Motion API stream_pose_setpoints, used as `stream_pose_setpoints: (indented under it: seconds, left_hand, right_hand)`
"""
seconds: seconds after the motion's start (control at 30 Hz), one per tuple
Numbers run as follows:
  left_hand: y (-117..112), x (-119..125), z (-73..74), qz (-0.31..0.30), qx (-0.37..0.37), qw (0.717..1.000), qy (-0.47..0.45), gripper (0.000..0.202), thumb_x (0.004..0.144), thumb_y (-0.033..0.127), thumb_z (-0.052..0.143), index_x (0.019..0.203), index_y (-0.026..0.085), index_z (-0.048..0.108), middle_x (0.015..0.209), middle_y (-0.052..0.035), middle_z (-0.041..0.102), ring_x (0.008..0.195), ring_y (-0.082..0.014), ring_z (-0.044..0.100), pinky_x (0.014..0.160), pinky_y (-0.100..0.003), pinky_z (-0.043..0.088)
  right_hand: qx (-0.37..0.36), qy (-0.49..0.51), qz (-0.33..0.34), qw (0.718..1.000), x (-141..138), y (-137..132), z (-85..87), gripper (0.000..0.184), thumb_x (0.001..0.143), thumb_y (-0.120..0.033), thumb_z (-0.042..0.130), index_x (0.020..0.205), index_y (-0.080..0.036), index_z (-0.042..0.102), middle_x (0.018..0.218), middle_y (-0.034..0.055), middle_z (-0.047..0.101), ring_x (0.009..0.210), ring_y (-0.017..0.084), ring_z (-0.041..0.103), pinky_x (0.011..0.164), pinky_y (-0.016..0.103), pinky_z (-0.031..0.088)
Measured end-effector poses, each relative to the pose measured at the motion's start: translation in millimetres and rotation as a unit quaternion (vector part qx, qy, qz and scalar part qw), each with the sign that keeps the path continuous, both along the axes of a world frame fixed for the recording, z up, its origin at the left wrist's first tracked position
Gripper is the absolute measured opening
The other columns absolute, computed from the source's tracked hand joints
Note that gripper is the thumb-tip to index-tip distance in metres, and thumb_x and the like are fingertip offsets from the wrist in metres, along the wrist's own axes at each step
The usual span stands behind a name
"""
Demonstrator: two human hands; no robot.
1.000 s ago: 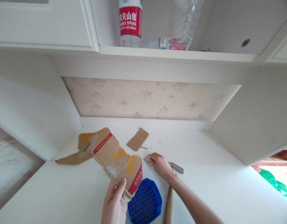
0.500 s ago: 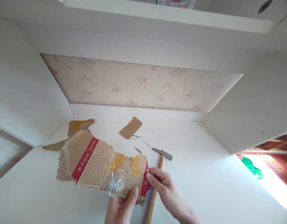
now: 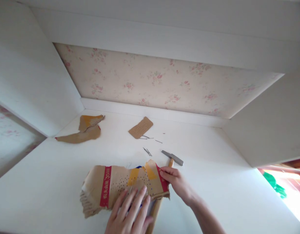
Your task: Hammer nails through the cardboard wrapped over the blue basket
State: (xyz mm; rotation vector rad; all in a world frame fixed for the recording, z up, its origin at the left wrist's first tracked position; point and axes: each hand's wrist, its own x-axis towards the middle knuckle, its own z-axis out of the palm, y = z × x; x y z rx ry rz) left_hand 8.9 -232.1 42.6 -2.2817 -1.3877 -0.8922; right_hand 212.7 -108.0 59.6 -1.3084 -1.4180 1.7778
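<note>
A torn piece of brown cardboard [image 3: 95, 187] with red printed bands, yellow tape and many small punched holes is between my hands. My left hand [image 3: 130, 214] lies over its near edge, fingers stretched and spread. At the cardboard's right end, my right hand [image 3: 175, 182] pinches the red-banded edge between thumb and fingers. Bits of something blue show behind the cardboard, too hidden to name. Beside my right hand is a hammer [image 3: 173, 157] with a grey head, its wooden handle running partly under the cardboard and my left hand.
Several thin nails [image 3: 147, 151] lie beyond the hammer on the white surface. A small perforated cardboard piece [image 3: 140, 127] is farther back, and torn cardboard scraps [image 3: 87, 135] are at the left. White panels enclose both sides; floral wallpaper [image 3: 157, 76] shows behind.
The cardboard has come down nearer the surface and turned flatter. My left hand went from gripping its lower edge with the thumb to lying spread on top. The view has shifted.
</note>
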Motion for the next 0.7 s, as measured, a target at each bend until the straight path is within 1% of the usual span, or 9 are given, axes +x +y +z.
stream_pose_setpoints:
  seconds: [0.1,0.17,0.23,0.3,0.37,0.47,0.53,0.6,0.7]
  left_hand:
    - [16.1,-4.4,-3.2,0.006,-0.023,0.999,-0.04,0.03,0.096,0.022,0.05,0.119,0.019,0.07,0.123,-0.0042,0.073,0.115,-0.0221,0.063,0.12,-0.04,0.026]
    - [25.0,-14.6,0.0,-0.028,-0.047,0.998,-0.037,0.035,0.096,0.016,0.045,0.12,0.02,0.07,0.127,-0.0035,0.07,0.119,-0.0213,0.061,0.119,-0.04,0.027]
    - [34.8,-27.0,7.8,-0.077,-0.078,0.994,0.015,0.04,0.093,0.01,0.045,0.123,0.021,0.068,0.13,-0.0023,0.068,0.121,-0.0194,0.059,0.118,-0.038,0.029]
    - [44.6,-37.1,16.5,-0.118,-0.09,0.988,0.046,0.043,0.091,0.006,0.045,0.123,0.022,0.067,0.131,-0.001,0.068,0.121,-0.0182,0.059,0.117,-0.036,0.031]
    - [51.4,-41.9,22.4,-0.143,-0.089,0.985,0.046,0.044,0.09,0.006,0.045,0.123,0.023,0.068,0.129,-0.0005,0.069,0.118,-0.0184,0.06,0.117,-0.038,0.029]
    - [52.6,-40.8,25.0,-0.141,-0.071,0.987,0.025,0.04,0.09,0.01,0.047,0.122,0.021,0.068,0.126,-0.0012,0.07,0.114,-0.0192,0.061,0.12,-0.04,0.024]
    - [50.3,-38.1,24.4,-0.134,-0.061,0.989,0.029,0.04,0.089,0.01,0.047,0.122,0.019,0.068,0.126,-0.0022,0.071,0.114,-0.0191,0.062,0.121,-0.039,0.023]
    - [48.5,-35.3,22.5,-0.125,-0.055,0.99,0.03,0.042,0.088,0.009,0.046,0.121,0.019,0.069,0.126,-0.0028,0.071,0.116,-0.0186,0.061,0.12,-0.037,0.024]
    - [47.6,-31.3,16.1,-0.103,-0.051,0.993,-0.01,0.039,0.09,0.012,0.045,0.119,0.019,0.07,0.126,-0.0027,0.071,0.118,-0.019,0.06,0.12,-0.037,0.024]
  right_hand:
    - [0.026,-0.023,0.006,0.999,-0.1,-2.1,3.3,0.035,0.092,-0.049,0.057,0.079,-0.018,0.069,0.066,-0.002,0.059,0.064,0.015,0.05,0.06,0.028,0.036]
    - [0.043,-0.042,0.004,0.998,1.0,-6.3,3.7,0.037,0.094,-0.05,0.053,0.081,-0.018,0.069,0.066,-0.0023,0.057,0.062,0.015,0.048,0.058,0.028,0.036]
    - [0.061,-0.061,-0.005,0.996,2.4,-12.1,2.2,0.039,0.095,-0.051,0.051,0.083,-0.018,0.068,0.065,-0.0027,0.055,0.061,0.014,0.046,0.057,0.029,0.036]
    - [0.072,-0.073,-0.019,0.995,3.6,-18.2,0.0,0.041,0.096,-0.053,0.049,0.084,-0.018,0.067,0.064,-0.0029,0.054,0.06,0.015,0.046,0.057,0.029,0.037]
    - [0.075,-0.074,-0.031,0.994,3.9,-23.1,-1.0,0.042,0.097,-0.054,0.047,0.084,-0.018,0.066,0.065,-0.0025,0.054,0.062,0.015,0.046,0.058,0.029,0.038]
    - [0.068,-0.061,-0.041,0.995,3.0,-25.3,2.3,0.041,0.097,-0.053,0.047,0.087,-0.018,0.066,0.069,-0.0019,0.055,0.064,0.015,0.046,0.059,0.029,0.038]
    - [0.063,-0.049,-0.043,0.996,1.8,-22.7,7.0,0.039,0.097,-0.052,0.049,0.085,-0.019,0.067,0.069,-0.0021,0.055,0.066,0.016,0.047,0.061,0.029,0.039]
    - [0.06,-0.04,-0.043,0.996,0.2,-17.4,11.4,0.038,0.096,-0.051,0.05,0.085,-0.02,0.069,0.069,-0.0018,0.056,0.069,0.017,0.051,0.065,0.03,0.041]
    - [0.049,-0.03,-0.035,0.998,-3.3,-7.5,13.7,0.038,0.095,-0.051,0.053,0.094,-0.02,0.074,0.071,0.0001,0.062,0.072,0.02,0.055,0.068,0.033,0.044]
